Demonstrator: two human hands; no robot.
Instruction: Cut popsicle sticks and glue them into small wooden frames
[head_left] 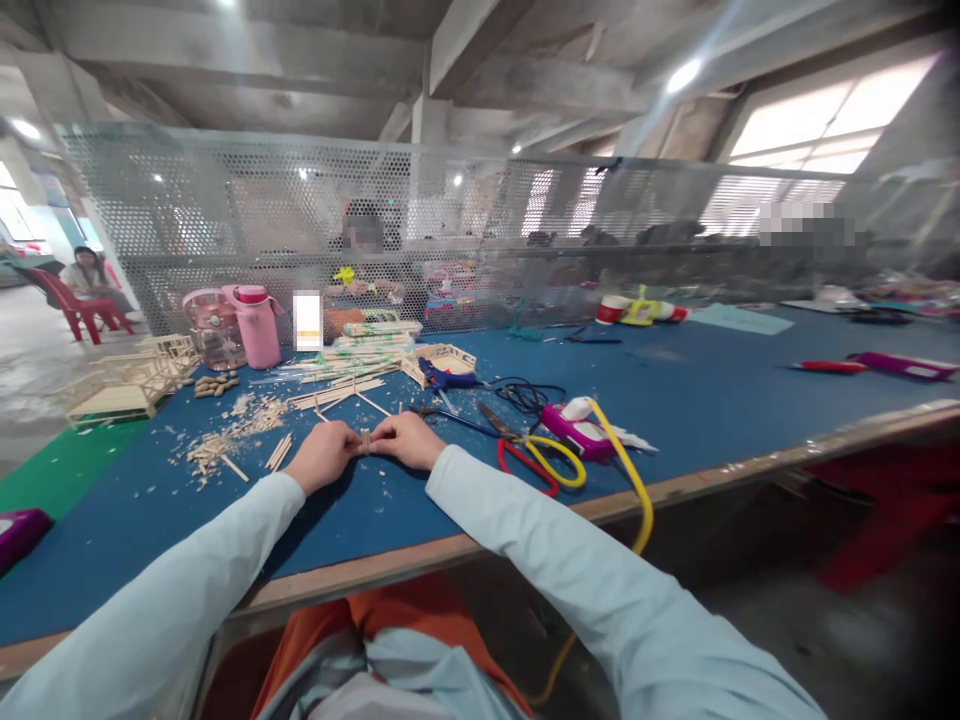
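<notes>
Both hands meet over the blue table (330,530), fingertips pinched on a small bundle of short wooden sticks (366,441). My left hand (325,455) closes on its left side, and my right hand (407,440) closes on its right side. Left of my left hand lie a few short sticks (279,452) and a scatter of wood bits (217,450). Longer thin sticks (352,391) lie just beyond the hands. Red and yellow handled scissors (536,455) rest to the right of my right hand.
A blue glue gun (446,376) lies beside a wooden stick frame (456,360). A pink bottle (257,328) stands at the back left near stick frames (120,385). A purple box (581,432) and yellow tube (626,470) are at right. A mesh partition (285,220) runs behind.
</notes>
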